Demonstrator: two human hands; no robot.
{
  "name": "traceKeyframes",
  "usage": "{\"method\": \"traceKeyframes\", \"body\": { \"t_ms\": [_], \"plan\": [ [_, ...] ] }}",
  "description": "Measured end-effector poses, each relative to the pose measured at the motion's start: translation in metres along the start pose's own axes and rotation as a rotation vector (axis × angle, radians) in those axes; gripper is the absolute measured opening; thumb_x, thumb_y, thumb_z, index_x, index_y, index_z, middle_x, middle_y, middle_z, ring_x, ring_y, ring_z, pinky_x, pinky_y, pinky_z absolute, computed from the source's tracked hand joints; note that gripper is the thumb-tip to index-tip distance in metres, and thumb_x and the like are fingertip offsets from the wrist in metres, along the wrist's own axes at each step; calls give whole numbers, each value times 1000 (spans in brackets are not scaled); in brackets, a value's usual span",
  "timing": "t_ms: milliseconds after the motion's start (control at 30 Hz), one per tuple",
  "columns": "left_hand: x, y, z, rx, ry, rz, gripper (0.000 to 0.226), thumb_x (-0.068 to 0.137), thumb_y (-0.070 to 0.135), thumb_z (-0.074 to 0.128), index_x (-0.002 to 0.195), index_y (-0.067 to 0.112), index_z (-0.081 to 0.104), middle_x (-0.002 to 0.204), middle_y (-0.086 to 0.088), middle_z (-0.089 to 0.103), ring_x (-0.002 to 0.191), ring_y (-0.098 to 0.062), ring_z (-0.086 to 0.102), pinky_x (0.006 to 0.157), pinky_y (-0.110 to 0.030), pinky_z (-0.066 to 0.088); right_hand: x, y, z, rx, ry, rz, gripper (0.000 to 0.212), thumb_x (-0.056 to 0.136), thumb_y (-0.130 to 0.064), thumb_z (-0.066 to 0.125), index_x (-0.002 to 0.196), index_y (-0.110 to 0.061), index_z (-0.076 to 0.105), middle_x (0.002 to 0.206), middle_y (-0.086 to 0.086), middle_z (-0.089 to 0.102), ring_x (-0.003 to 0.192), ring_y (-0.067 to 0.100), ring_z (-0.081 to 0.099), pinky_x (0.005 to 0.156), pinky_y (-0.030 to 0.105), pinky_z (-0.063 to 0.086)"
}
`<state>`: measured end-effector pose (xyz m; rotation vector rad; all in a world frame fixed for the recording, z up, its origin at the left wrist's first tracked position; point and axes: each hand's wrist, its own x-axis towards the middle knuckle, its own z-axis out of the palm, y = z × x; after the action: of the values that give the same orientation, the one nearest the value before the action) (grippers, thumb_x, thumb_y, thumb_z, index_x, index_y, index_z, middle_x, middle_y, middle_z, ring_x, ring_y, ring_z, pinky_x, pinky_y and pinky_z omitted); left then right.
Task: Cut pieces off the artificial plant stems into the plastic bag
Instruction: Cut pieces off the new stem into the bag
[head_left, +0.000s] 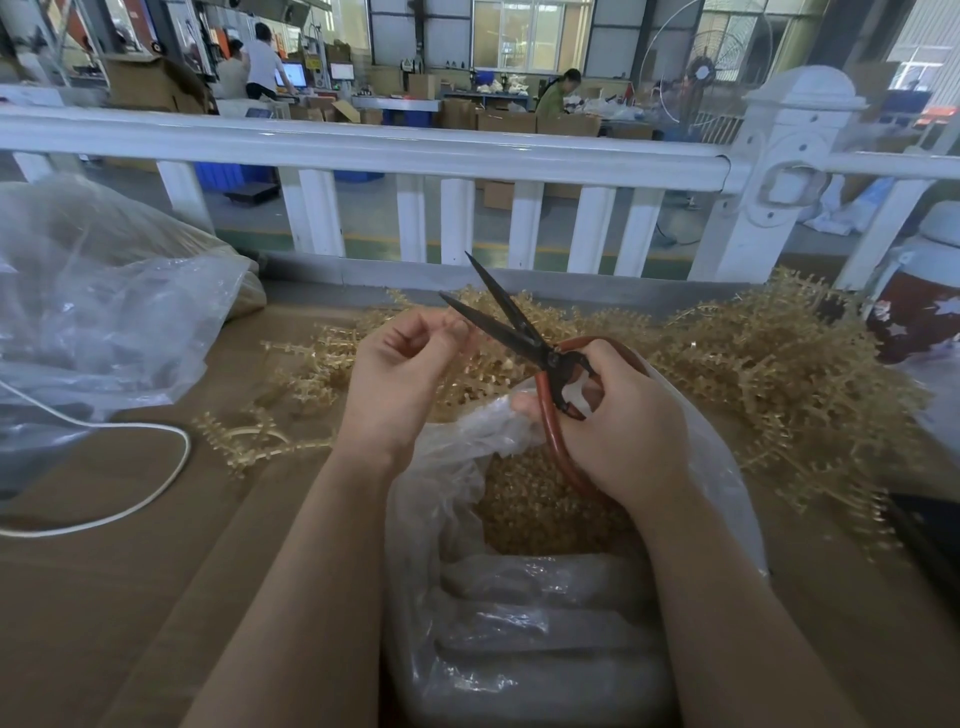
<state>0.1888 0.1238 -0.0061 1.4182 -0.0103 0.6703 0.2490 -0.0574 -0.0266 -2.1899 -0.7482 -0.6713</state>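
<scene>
My right hand (618, 415) grips the red handles of large scissors (498, 317), whose dark blades stand apart and point up and away. Just left of the blades, my left hand (400, 374) has its fingers curled, pinching what looks like a thin tan stem near the lower blade; the stem itself is mostly hidden. Below both hands a clear plastic bag (457, 467) lies open with several tan cut pieces (535, 514) inside. A heap of tan artificial plant stems (769, 364) covers the table behind and to the right.
A few loose stems (244, 441) lie left of the bag. A large crumpled plastic bag (93, 312) and a white cable (156, 488) occupy the left. A white railing (415, 150) borders the table's far edge. A dark red jar (914, 312) stands at right.
</scene>
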Motion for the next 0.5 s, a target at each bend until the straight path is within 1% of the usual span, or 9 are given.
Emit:
{"method": "traceKeyframes", "body": {
  "t_ms": [133, 200, 267, 333, 400, 500],
  "plan": [
    [-1, 0, 2, 51, 4, 3, 20, 89, 2, 68, 73, 13, 69, 67, 1, 69, 62, -7, 61, 63, -18, 50, 0, 1, 1, -39, -4, -27, 58, 75, -84, 55, 91, -29, 60, 85, -20, 60, 78, 1, 55, 64, 7, 39],
    [-2, 1, 4, 41, -4, 5, 12, 79, 7, 73, 70, 16, 72, 66, -3, 69, 63, -13, 62, 64, -21, 52, 0, 1, 2, -54, -30, -38, 58, 77, -84, 53, 91, -29, 60, 85, -20, 61, 77, 1, 55, 64, 5, 36],
    [-2, 2, 4, 23, -21, 20, 7, 74, 10, 73, 72, 17, 74, 67, -7, 69, 63, -15, 61, 65, -22, 53, 0, 1, 1, -51, -45, -42, 57, 76, -85, 52, 92, -30, 60, 85, -21, 60, 77, -1, 53, 62, 3, 35],
    [-2, 2, 4, 22, -60, 44, 9, 76, 5, 73, 80, 13, 73, 68, -12, 68, 63, -16, 61, 67, -23, 52, 0, 0, 0, -43, -51, -45, 59, 75, -87, 49, 92, -31, 60, 84, -23, 57, 77, -2, 51, 62, 3, 34],
    [-3, 2, 4, 29, -109, 59, 11, 82, -3, 71, 87, 7, 71, 71, -14, 68, 64, -16, 62, 68, -24, 53, 0, 0, -1, -39, -56, -47, 65, 74, -90, 43, 91, -30, 60, 83, -23, 57, 76, -2, 51, 62, 4, 34],
    [-3, 0, 4, 63, -157, 48, 13, 89, -4, 65, 90, 7, 71, 76, -5, 74, 67, -14, 65, 67, -22, 52, 1, 0, -1, -29, -50, -52, 68, 73, -90, 40, 92, -28, 61, 83, -21, 58, 74, -1, 51, 62, 3, 34]
  ]
}}
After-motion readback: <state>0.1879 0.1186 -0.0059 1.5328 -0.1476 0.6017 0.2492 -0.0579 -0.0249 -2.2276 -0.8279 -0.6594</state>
